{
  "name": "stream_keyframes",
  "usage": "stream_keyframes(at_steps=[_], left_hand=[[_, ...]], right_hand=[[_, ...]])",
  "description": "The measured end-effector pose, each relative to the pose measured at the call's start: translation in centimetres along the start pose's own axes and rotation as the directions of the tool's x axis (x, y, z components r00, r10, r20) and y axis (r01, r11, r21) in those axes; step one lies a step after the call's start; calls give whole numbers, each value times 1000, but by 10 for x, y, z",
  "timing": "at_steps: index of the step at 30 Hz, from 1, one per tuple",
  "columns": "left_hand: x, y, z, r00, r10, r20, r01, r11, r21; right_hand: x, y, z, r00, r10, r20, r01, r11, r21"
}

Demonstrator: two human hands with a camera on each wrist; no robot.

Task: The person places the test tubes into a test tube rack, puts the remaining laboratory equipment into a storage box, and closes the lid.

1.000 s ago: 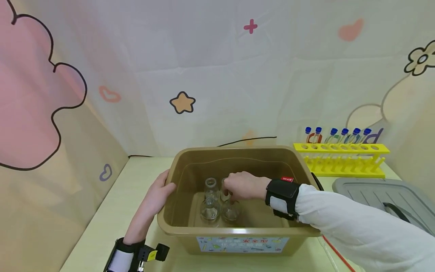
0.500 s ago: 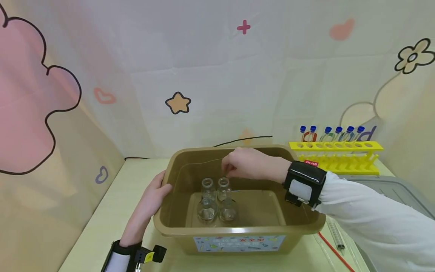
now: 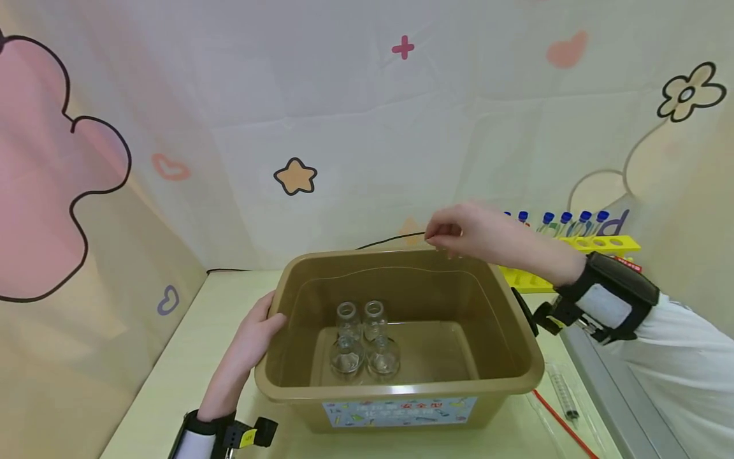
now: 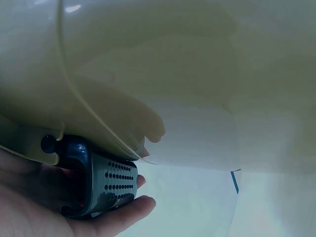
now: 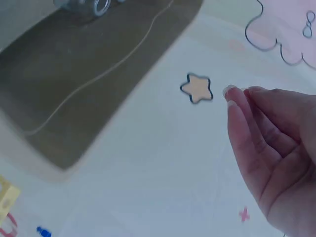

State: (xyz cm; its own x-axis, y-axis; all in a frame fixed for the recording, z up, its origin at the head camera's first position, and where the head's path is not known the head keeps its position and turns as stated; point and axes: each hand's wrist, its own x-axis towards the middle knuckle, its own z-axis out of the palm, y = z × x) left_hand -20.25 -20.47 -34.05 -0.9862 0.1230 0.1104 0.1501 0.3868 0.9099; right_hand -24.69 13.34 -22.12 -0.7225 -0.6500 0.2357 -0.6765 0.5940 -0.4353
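Observation:
My left hand (image 3: pixel 252 335) grips the left side of a tan plastic bin (image 3: pixel 504 384), thumb on the rim. In the left wrist view its fingers are around a dark grey, perforated clip handle (image 4: pixel 114 181) on the bin's side. Inside the bin, toward the left, stand clear glass vessels: two open-mouthed bottles (image 3: pixel 374 315) behind and two round-bodied flasks (image 3: pixel 383 358) in front. My right hand (image 3: pixel 473 231) hangs over the bin's far right rim with loosely bent fingers. Thumb and fingertips meet in the right wrist view, with nothing visible between them.
A yellow rack (image 3: pixel 608 243) stands behind at the right, partly hidden by the right arm, near blue-capped test tubes (image 3: pixel 548 218). On the right lie a grey lid (image 3: pixel 596 376), a syringe (image 3: pixel 563 392) and a thin red rod (image 3: pixel 564 424). A patterned curtain (image 3: pixel 344 95) hangs behind.
My right hand has risen from among the glass vessels and moved right, over the bin's far rim. The left hand keeps its hold on the bin's side. The view has shifted slightly.

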Motion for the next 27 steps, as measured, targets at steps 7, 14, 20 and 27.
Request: stream_keyframes(at_steps=[7,14,20,27], left_hand=[[-1,-2,-2,1000,15,14,-14,1000,-3],[0,-3,-2,1000,16,21,-15,1000,-23],[0,-3,-2,1000,15,25,-15,1000,-27],[-1,-3,-2,1000,-3,21,4,1000,-17]], right_hand=[[-29,15,-16,995,73,-71,-74,997,-18],[-67,41,-23,965,187,-185,-205,975,-84],[-97,69,-14,917,336,-215,-348,937,-23],[-121,93,3,885,454,-104,-452,891,47]])
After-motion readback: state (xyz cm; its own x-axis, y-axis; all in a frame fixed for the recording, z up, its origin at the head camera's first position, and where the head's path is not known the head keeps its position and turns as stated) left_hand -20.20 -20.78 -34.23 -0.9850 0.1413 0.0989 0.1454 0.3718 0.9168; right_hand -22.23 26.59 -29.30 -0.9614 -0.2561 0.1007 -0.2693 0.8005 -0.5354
